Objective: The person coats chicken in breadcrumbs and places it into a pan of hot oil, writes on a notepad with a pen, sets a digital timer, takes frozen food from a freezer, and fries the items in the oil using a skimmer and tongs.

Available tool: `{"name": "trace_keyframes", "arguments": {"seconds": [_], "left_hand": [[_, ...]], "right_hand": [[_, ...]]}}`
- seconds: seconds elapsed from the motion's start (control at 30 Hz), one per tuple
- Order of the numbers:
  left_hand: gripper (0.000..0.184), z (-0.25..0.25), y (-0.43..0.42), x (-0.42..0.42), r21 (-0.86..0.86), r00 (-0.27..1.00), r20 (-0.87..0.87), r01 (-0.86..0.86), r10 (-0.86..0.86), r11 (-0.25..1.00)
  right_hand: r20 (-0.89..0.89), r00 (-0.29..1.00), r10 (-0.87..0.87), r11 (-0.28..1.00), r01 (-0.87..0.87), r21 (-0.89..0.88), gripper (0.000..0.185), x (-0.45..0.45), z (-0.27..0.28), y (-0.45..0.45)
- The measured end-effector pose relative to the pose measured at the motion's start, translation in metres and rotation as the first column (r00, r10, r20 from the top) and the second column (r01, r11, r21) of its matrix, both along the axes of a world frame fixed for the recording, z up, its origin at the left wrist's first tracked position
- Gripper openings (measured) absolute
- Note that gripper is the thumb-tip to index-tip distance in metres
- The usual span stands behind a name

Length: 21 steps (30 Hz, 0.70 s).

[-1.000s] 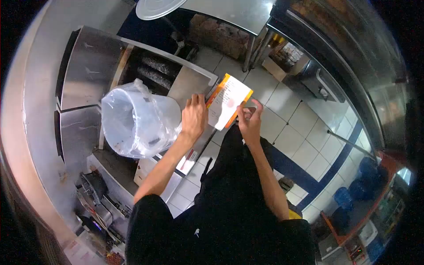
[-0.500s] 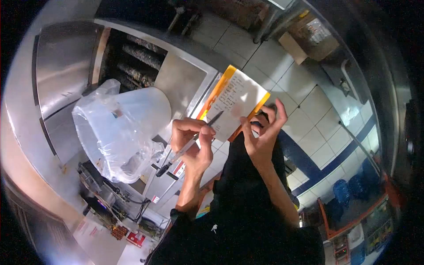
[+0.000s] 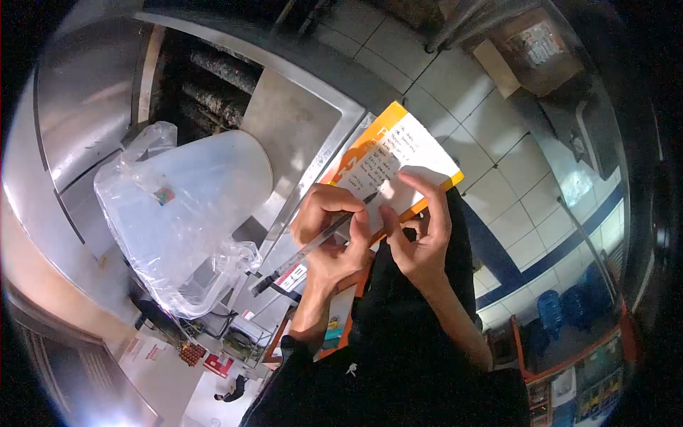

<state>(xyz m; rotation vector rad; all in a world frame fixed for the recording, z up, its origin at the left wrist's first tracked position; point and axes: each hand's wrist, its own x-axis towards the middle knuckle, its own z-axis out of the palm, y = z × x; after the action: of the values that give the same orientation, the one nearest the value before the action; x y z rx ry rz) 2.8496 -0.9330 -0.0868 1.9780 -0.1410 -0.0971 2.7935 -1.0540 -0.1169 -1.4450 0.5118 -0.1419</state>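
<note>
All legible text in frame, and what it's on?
"P": pale letter on the orange border of the card; other border marks unclear.
Handwriting on the card: too small to read.
Red-and-white label, left of the card: too small.
Reddish print, lower left: too blurred.

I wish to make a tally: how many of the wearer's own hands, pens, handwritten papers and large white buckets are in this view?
Own hands, left hand and right hand: 2
Pen: 1
Handwritten paper: 1
Large white bucket: 1
Total: 5
</note>
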Motion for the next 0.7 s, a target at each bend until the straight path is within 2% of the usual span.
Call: {"name": "trace_keyframes", "arguments": {"seconds": [0.2,0.27,0.4,0.47,0.63,0.7], "left_hand": [[0.008,-0.006,0.002,0.013,0.030,1.000,0.006,0.014,-0.014,0.999],[0.008,-0.008,0.002,0.017,0.031,0.998,0.058,-0.001,-0.001,1.000],[0.008,-0.005,0.000,0.020,-0.009,0.998,0.013,-0.054,0.054,0.999],[0.010,-0.008,0.002,0.021,0.054,0.996,0.084,0.015,-0.019,0.998],[0.015,0.000,-0.011,0.022,0.091,0.994,0.090,0.057,-0.065,0.994],[0.016,0.000,-0.015,0.021,0.119,0.989,0.109,0.087,-0.100,0.989]], "right_hand": [[-0.001,1.000,-0.012,1.000,0.012,0.012,0.047,-0.001,-0.004,0.003],[-0.005,1.000,-0.010,1.000,0.010,0.014,0.047,0.000,-0.004,0.003],[-0.014,1.000,-0.005,1.000,0.005,0.031,0.047,0.000,-0.004,0.004],[-0.022,1.000,-0.007,0.999,0.007,0.043,0.047,0.000,-0.004,0.005],[0.006,0.998,-0.063,0.994,0.062,0.092,0.045,0.000,-0.003,0.004],[-0.001,0.999,-0.048,0.997,0.048,0.052,0.045,0.000,-0.006,0.002]]}}
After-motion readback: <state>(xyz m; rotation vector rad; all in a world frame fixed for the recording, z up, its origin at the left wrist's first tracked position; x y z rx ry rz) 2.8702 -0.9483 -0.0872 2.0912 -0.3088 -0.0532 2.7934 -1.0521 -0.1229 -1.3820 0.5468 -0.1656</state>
